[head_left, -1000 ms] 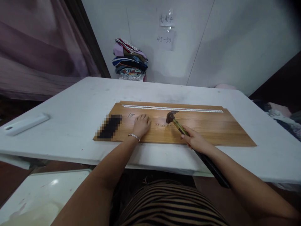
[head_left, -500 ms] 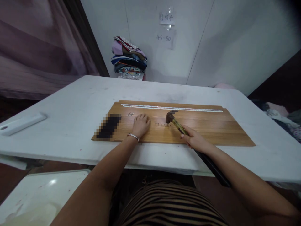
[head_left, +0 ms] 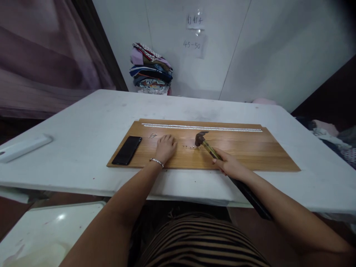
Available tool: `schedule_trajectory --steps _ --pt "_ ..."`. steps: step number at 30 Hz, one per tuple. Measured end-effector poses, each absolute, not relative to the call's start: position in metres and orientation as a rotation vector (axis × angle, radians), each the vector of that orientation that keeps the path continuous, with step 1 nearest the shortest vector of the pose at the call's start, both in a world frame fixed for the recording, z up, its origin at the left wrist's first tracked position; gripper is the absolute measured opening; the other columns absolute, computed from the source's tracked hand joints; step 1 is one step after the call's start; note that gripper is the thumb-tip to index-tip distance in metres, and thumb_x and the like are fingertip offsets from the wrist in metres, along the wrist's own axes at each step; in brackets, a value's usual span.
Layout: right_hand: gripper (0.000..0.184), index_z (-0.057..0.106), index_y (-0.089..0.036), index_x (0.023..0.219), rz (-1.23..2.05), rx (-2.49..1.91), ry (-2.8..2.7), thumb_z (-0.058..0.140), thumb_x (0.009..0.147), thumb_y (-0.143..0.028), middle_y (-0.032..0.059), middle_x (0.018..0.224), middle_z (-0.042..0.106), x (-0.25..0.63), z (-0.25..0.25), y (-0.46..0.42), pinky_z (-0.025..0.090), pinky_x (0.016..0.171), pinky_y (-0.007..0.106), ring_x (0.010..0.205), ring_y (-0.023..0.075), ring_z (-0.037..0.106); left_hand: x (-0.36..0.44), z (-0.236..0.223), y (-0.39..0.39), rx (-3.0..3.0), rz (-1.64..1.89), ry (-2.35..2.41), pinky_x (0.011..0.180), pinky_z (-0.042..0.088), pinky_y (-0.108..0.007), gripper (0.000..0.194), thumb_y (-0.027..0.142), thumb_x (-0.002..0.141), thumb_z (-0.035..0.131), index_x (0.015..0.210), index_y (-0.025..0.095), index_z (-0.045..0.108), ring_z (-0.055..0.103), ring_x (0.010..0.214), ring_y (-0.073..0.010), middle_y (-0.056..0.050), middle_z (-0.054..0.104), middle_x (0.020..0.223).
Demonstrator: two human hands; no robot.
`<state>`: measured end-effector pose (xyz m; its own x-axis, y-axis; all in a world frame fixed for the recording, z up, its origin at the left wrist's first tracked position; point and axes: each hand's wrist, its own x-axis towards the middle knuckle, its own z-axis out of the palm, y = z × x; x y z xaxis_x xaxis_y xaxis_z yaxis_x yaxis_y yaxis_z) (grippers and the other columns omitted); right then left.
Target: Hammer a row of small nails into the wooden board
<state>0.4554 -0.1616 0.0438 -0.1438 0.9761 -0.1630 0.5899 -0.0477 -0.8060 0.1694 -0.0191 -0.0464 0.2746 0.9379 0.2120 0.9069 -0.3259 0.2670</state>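
A wooden board (head_left: 244, 152) lies flat across the white table. My right hand (head_left: 229, 163) is wrapped round the handle of a claw hammer (head_left: 210, 147), whose head is low over the board. Beneath and beside the hammer head, a short row of nails (head_left: 186, 147) stands in the wood. My left hand (head_left: 166, 147), with a silver bracelet at the wrist, rests palm down on the board and holds nothing. Just left of its fingertips are a few loose nails (head_left: 152, 135). A black phone (head_left: 127, 150) sits at the board's left end.
Two white measuring strips (head_left: 203, 128) run along the board's far edge. A white long-handled object (head_left: 26, 146) lies on the table (head_left: 75, 122) at left. Folded clothes (head_left: 151, 70) are stacked by the wall, and a white stool-like surface (head_left: 50, 230) is at lower left.
The view has shifted very slightly. Both hands and the hammer keep nearly the same places on the board.
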Motion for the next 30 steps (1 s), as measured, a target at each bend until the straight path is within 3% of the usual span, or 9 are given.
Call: schedule_trajectory --steps 30 --pt "0.069 0.051 -0.021 0.164 1.119 -1.666 -1.740 0.055 0.095 -0.022 0.0068 0.085 0.070 0.4531 0.0465 -0.1614 0.055 0.068 0.034 0.072 0.0215 0.063 0.1696 -0.0438 -0.0190 2.442 0.496 1.772 0.115 0.044 -0.047 0.022 0.028 0.103 0.047 0.108 0.024 0.069 0.059 0.133 -0.0308 -0.014 0.071 0.132"
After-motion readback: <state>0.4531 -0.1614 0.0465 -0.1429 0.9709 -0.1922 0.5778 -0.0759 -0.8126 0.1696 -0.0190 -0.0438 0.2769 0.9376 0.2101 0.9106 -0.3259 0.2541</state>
